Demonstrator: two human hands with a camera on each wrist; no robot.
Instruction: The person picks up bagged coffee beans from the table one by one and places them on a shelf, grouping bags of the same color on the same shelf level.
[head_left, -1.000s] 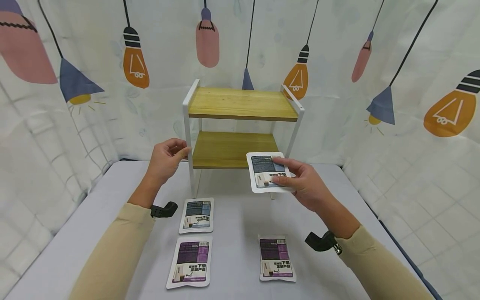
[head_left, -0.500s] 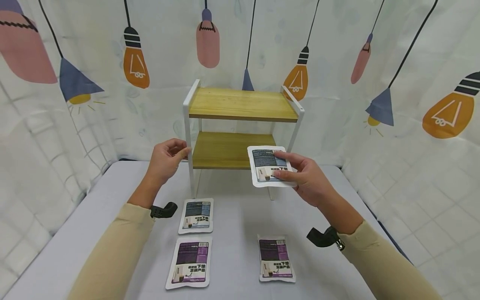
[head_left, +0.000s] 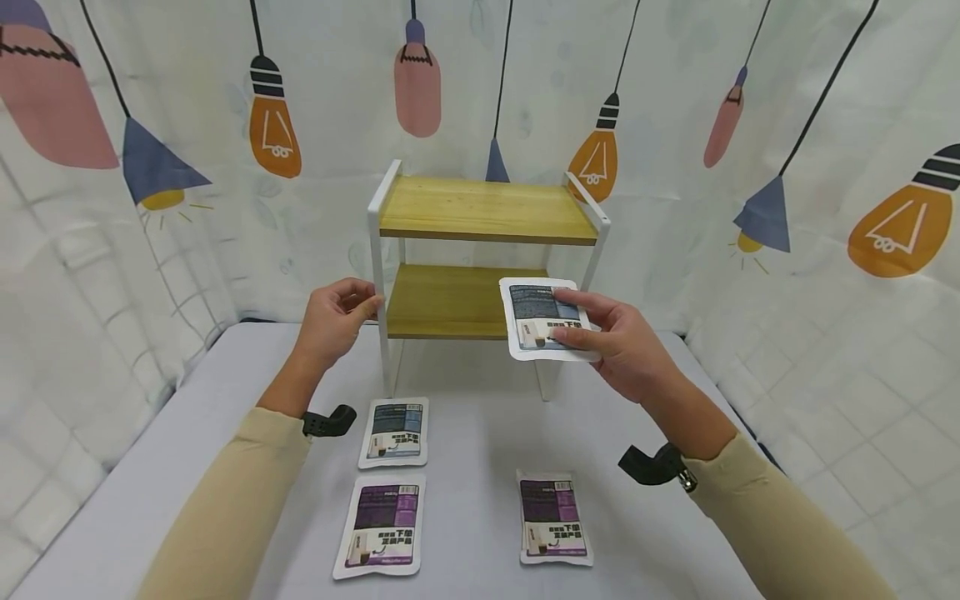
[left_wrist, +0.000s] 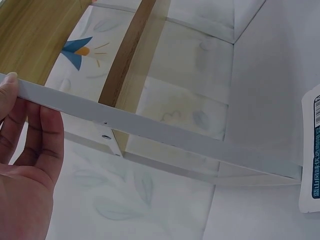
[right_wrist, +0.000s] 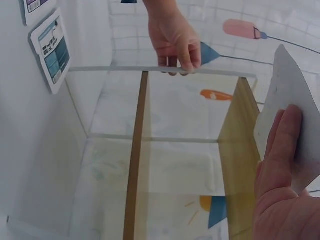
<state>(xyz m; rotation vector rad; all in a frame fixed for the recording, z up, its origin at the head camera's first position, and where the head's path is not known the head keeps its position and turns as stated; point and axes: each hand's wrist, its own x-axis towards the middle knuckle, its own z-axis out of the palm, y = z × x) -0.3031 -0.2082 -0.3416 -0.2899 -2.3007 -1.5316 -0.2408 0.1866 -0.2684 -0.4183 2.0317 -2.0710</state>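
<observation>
My left hand (head_left: 340, 319) pinches the left front post of a two-tier shelf rack (head_left: 480, 212), thumb on one side and fingers curled behind the white bar (left_wrist: 150, 127). In my right hand (head_left: 626, 346) is a flat white-edged pouch (head_left: 536, 312) with a dark blue label, gripped by its right side and raised in front of the lower wooden board (head_left: 450, 300). From the right wrist, the pouch's plain back (right_wrist: 290, 100) shows, fingers spread along it. A matching blue pouch (head_left: 394, 433) lies on the table just before the rack's left leg.
Two purple-labelled pouches lie nearer the front of the white-covered table, one at left (head_left: 380, 527) and one at right (head_left: 555, 518). Behind the rack hangs a pale curtain (head_left: 322, 225) printed with lamps and bulbs.
My right hand has lifted the pouch slightly higher and a little to the right, tilting it flatter. The left hand keeps its hold on the post.
</observation>
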